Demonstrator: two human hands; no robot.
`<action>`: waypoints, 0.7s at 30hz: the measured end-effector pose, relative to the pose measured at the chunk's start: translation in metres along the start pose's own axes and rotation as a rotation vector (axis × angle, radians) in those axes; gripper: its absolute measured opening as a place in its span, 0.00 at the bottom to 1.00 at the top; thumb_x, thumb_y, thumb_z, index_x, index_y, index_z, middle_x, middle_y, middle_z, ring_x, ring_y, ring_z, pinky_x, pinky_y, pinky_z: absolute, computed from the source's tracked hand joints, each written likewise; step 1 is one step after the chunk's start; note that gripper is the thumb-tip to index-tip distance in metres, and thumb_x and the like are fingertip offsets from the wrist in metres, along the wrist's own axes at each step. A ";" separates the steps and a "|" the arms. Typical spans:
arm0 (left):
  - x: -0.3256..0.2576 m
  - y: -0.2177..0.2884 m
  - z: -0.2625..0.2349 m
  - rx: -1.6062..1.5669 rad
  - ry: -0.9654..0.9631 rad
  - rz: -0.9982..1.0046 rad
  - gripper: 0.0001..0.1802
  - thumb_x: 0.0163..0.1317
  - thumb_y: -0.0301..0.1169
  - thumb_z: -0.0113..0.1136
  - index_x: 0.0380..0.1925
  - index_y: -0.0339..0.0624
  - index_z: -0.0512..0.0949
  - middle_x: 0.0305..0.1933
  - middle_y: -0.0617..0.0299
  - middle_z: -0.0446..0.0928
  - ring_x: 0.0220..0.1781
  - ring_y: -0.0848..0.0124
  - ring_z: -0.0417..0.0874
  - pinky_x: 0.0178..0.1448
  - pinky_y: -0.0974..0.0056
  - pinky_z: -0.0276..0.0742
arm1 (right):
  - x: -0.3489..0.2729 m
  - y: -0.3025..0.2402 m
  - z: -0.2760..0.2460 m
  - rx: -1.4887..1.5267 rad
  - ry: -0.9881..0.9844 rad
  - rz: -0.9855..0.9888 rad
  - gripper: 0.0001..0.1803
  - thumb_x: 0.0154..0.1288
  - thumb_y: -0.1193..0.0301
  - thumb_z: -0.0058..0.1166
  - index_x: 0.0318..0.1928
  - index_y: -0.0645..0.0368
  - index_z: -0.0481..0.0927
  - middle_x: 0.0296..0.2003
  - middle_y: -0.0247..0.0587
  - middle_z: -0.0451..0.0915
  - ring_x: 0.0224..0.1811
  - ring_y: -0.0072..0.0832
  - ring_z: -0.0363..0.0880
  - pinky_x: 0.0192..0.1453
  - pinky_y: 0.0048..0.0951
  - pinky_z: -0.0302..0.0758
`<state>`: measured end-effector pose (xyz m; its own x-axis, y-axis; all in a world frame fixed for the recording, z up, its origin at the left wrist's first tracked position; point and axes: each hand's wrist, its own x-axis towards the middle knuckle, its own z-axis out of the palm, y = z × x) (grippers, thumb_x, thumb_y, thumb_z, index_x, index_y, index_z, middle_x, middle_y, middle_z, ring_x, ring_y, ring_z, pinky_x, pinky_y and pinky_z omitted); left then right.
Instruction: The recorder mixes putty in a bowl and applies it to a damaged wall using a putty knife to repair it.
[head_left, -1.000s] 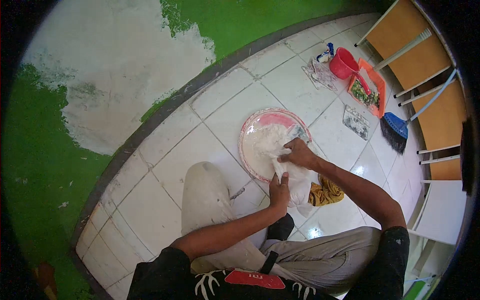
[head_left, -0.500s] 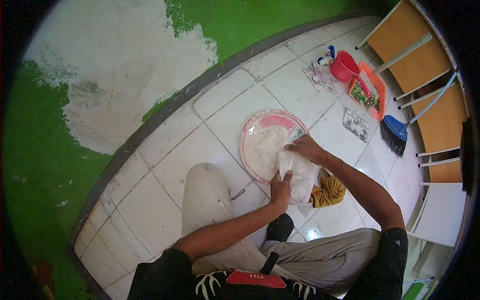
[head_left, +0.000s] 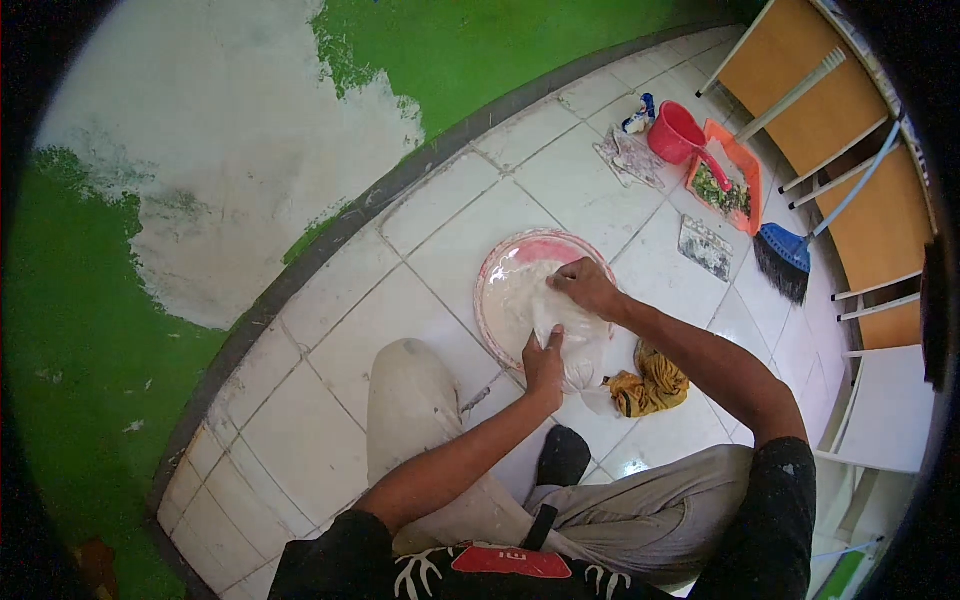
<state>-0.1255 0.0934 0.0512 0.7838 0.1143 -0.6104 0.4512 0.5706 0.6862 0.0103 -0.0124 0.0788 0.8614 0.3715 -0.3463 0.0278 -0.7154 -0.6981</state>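
Note:
A white plastic bag (head_left: 582, 352) is tilted over a round pink-and-white basin (head_left: 545, 243) on the tiled floor. Pale powder and wet-looking paste (head_left: 508, 302) lie in the basin. My left hand (head_left: 545, 366) grips the near left side of the bag, thumb pressed on the plastic. With bent fingers my right hand (head_left: 590, 287) pinches the bag's upper end above the middle of the basin. The bag's mouth is partly hidden by that hand. A yellow-brown cloth (head_left: 652, 385) lies crumpled to the right of the bag.
Farther right lie a smeared flat plate (head_left: 706, 247), a red dipper (head_left: 677, 132), an orange dustpan (head_left: 745, 160) with debris and a blue broom (head_left: 783, 255). Wooden furniture (head_left: 790, 85) lines the right side. A patched green wall (head_left: 80, 250) rises at left.
My right hand has moved left and slightly up, carrying the bag's upper end farther over the basin. My left hand has shifted slightly left with the bag, which looks flatter.

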 end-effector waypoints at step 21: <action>0.000 0.038 0.007 0.685 -0.224 0.524 0.27 0.72 0.49 0.46 0.54 0.38 0.77 0.46 0.42 0.80 0.48 0.47 0.81 0.52 0.53 0.74 | -0.052 0.013 -0.110 0.272 -0.085 -0.049 0.12 0.61 0.66 0.64 0.43 0.59 0.87 0.37 0.41 0.87 0.41 0.22 0.80 0.50 0.29 0.76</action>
<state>-0.1052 0.1092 0.0804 0.9937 0.0215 -0.1098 0.1117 -0.1303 0.9852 0.0212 -0.1058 0.1567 0.8164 0.4583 -0.3514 -0.0787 -0.5144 -0.8539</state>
